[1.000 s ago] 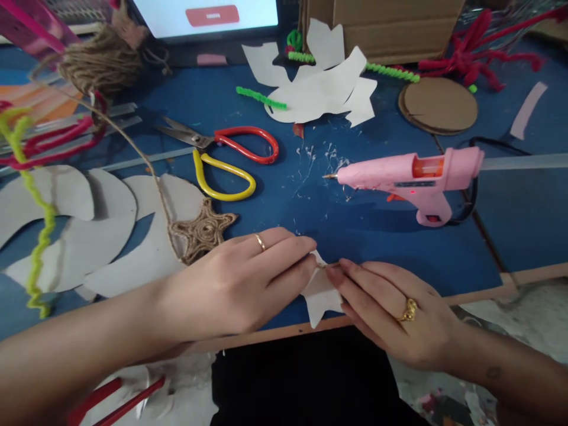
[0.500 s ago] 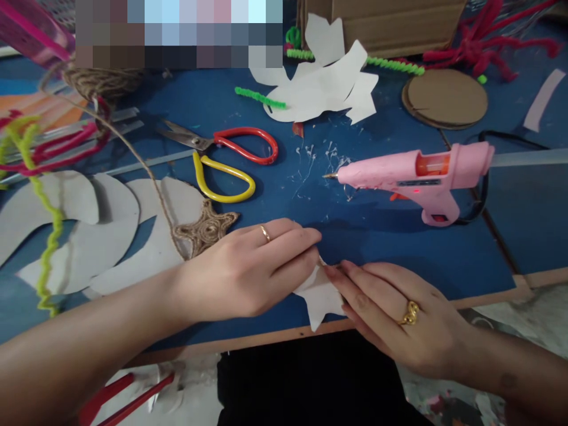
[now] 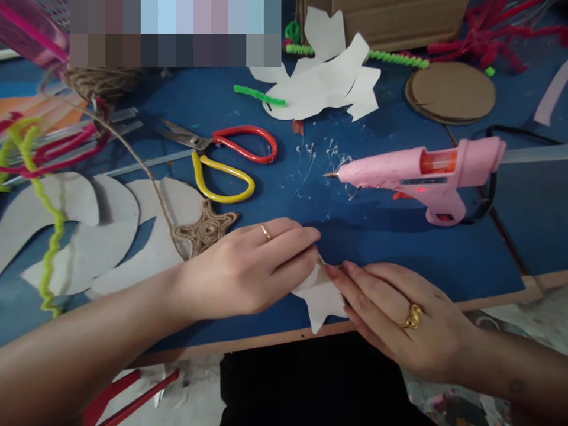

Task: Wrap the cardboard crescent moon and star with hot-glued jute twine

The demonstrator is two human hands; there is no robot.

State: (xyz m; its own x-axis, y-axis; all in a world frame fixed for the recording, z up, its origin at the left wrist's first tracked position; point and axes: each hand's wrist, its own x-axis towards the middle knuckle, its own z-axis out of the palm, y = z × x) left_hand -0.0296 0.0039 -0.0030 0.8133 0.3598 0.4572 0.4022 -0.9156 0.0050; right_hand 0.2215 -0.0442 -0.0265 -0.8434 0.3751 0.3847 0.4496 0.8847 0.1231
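Near the table's front edge, my right hand (image 3: 399, 313) pinches the right side of a white paper star (image 3: 326, 305), with its fingers closed over the edge. My left hand (image 3: 252, 266) is closed at the star's upper left, fingertips pressed together. A short bit of brown twine (image 3: 321, 259) shows between the two hands along the star's top edge. Both hands cover part of the star. From a twine ball (image 3: 104, 83) a strand runs down toward my left wrist and goes out of sight there. A twine-covered star (image 3: 207, 228) lies just beyond that wrist.
Scissors (image 3: 202, 143) with red and yellow handles lie open ahead. A pink glue gun (image 3: 399, 168) rests at right, with glue threads by its nozzle. White cutouts (image 3: 319, 83), cardboard discs (image 3: 452, 94), pipe cleaners (image 3: 48, 207) and curved white pieces (image 3: 80, 248) lie around.
The hands hardly move and keep the same hold on the star. The view shifts slightly; the glue gun and discs appear a little farther right.
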